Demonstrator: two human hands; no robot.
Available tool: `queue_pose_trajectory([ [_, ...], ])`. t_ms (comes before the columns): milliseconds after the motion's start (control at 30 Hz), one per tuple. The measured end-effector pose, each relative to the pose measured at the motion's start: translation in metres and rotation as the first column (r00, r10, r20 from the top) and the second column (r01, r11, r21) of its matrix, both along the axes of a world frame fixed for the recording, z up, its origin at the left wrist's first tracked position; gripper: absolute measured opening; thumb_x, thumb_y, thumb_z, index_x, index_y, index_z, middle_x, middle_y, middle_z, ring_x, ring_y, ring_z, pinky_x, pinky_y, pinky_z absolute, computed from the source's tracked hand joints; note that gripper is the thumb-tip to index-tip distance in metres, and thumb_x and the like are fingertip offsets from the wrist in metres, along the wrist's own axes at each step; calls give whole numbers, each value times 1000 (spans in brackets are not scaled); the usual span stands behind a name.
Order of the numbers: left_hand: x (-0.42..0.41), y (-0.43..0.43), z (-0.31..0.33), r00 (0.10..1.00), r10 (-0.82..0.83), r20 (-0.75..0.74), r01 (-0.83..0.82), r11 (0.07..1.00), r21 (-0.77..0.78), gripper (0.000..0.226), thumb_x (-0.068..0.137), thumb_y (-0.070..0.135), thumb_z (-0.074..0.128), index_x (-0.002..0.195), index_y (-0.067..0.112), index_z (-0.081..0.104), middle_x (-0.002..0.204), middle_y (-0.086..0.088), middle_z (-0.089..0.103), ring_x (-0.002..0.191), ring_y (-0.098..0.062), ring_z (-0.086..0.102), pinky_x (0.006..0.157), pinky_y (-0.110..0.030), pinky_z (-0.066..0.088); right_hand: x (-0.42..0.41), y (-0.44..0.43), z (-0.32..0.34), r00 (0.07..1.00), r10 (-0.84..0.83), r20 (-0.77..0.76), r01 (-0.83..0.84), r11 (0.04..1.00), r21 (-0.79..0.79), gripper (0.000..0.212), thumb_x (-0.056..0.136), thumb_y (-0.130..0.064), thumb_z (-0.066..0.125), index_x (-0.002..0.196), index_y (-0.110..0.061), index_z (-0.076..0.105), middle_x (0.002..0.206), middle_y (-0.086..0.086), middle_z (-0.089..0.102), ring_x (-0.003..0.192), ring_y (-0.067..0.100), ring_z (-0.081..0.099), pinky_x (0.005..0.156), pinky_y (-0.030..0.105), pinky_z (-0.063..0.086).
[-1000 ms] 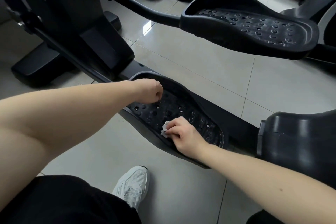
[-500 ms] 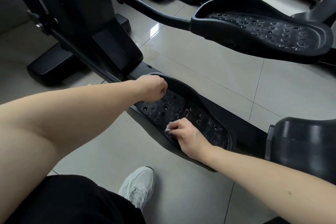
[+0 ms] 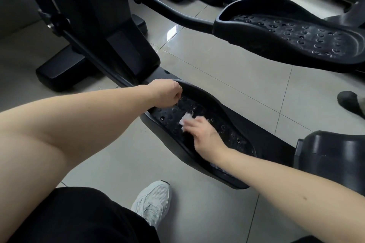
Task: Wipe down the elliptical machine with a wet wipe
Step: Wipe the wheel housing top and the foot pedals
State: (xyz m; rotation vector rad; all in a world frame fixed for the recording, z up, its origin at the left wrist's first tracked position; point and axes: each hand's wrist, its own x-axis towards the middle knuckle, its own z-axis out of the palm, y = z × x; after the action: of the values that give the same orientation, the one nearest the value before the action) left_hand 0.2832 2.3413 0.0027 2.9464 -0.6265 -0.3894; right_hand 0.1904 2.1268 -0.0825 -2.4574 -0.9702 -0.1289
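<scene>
Wet wipe [image 3: 186, 118] sits bunched under your right hand [image 3: 204, 133], whose bent fingers grip it against the studded tread of the near pedal [image 3: 234, 140]. Your left hand [image 3: 166, 92] is curled in a fist just ahead, at the pedal's front rim; whether it clasps that rim you cannot tell. A second pedal [image 3: 296, 39] hangs well beyond your right hand.

My right hand [image 3: 205, 134] holds the wet wipe [image 3: 186, 118] on the near pedal [image 3: 235, 140], my left hand [image 3: 166, 92] at its front rim; the far pedal [image 3: 296, 39] lies behind, to the right; my shoe [image 3: 153, 201] is on the floor [image 3: 227, 77], nearer me.
</scene>
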Motion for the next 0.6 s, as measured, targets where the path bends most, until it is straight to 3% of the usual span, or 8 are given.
queue_pose_trajectory([
  [133,1,4,1,1000,-9,-2,9,1000,2,24,94,20,46,100,20,69,96,2,64,90,-24,59,73,-34,51,-20,-11,7,971,226,-74,-224,974,36,50,84,4,31,102,-3,77,123,0,72,97,24,60,90,31,54],
  [267,1,10,0,1000,10,9,-10,1000,-12,24,94,23,47,101,22,70,98,1,66,91,-24,60,75,-37,53,0,-8,10,956,294,7,-294,955,43,50,96,6,26,100,-1,76,120,4,73,96,26,61,91,31,54],
  [367,1,13,1,1000,26,16,-26,1000,-16,25,94,22,47,102,22,70,97,0,66,90,-25,60,73,-35,51,39,-2,9,996,58,66,-62,996,61,33,87,18,53,99,-2,77,115,7,74,98,27,60,95,34,53],
  [467,1,18,0,999,38,24,-37,999,-24,24,93,23,47,101,22,70,96,1,67,89,-25,61,72,-35,51,60,10,9,974,-220,50,216,974,68,27,80,9,55,94,0,77,103,12,75,90,39,63,82,49,59],
  [600,1,25,-3,998,61,30,-60,997,-43,24,91,23,48,100,24,70,97,2,68,89,-25,62,75,-36,54,43,31,7,983,-150,108,140,986,96,26,82,4,59,96,-6,79,104,7,76,83,36,65,73,46,57],
])
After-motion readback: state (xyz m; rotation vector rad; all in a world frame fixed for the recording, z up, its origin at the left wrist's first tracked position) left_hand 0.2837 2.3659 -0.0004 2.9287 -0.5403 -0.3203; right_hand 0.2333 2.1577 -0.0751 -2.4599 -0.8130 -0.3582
